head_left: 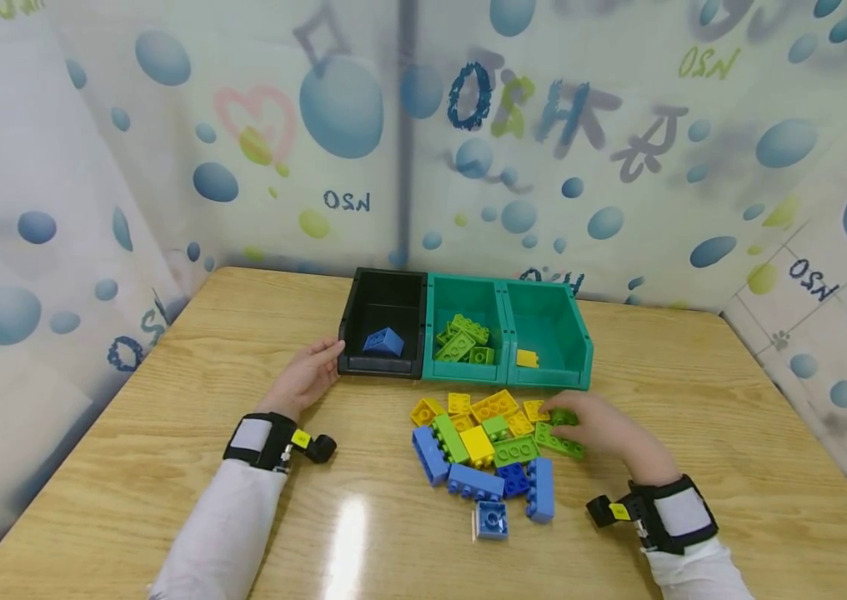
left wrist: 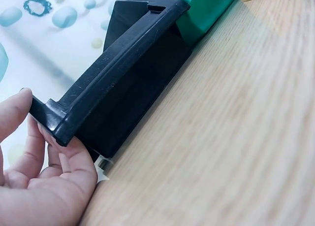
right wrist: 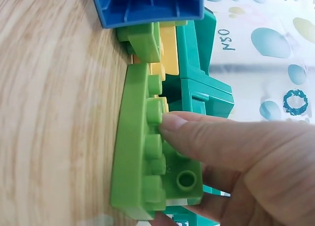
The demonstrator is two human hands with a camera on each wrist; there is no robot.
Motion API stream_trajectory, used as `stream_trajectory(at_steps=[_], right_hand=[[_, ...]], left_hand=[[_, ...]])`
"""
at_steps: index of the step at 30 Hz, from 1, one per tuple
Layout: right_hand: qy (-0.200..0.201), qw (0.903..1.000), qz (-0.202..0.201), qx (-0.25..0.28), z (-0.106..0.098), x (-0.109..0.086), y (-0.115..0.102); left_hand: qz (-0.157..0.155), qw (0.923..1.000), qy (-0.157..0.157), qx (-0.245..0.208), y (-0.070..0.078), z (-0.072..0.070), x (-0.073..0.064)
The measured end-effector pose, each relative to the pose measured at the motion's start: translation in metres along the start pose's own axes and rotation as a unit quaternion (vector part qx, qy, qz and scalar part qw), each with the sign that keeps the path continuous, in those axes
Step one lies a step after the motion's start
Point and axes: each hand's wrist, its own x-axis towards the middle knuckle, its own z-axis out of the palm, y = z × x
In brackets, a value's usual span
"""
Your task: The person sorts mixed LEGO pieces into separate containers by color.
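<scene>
My left hand (head_left: 308,377) holds the front left corner of a black bin (head_left: 382,365); in the left wrist view the thumb and fingers (left wrist: 74,162) pinch its rim. A blue sloped brick (head_left: 383,342) lies inside that bin. At the right side of a loose brick pile, my right hand (head_left: 603,425) has thumb and fingers around a small green brick (right wrist: 184,179). A longer green brick (right wrist: 130,142) with studs lies right beside it, close to the thumb. The fingertips behind the small brick are partly hidden.
Joined to the black bin are a teal bin (head_left: 464,372) with several green bricks and another teal bin (head_left: 553,375) with one yellow brick (head_left: 527,358). Yellow, green and blue bricks (head_left: 476,483) lie on the wooden table (head_left: 363,542) in front. A printed curtain (head_left: 468,192) hangs behind.
</scene>
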Motion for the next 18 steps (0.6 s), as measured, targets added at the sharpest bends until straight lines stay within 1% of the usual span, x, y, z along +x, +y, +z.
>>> stream_trajectory(at_steps=[3,6,10,16,18], right_hand=[[0.005,1.0000,0.001,-0.001,0.0012,0.0000,0.0009],[0.010,0.9999,-0.001,-0.003,0.0018,0.0004,0.0021],[0.018,0.9998,-0.007,-0.006,0.0018,-0.0002,0.0026],[0.048,0.9987,-0.018,-0.004,-0.0002,-0.0018,-0.0003],[0.056,0.9983,-0.016,-0.004,-0.0009,-0.0021,-0.0008]], left_hand=[[0.002,1.0000,0.000,-0.004,-0.0003,0.0006,-0.0003],[0.002,0.9999,-0.008,-0.007,0.0000,0.0007,-0.0005],[0.001,0.9999,-0.007,-0.007,0.0004,0.0013,-0.0011],[-0.001,0.9999,-0.006,-0.013,0.0002,0.0012,-0.0007],[-0.002,0.9999,-0.006,-0.015,0.0001,0.0007,0.0000]])
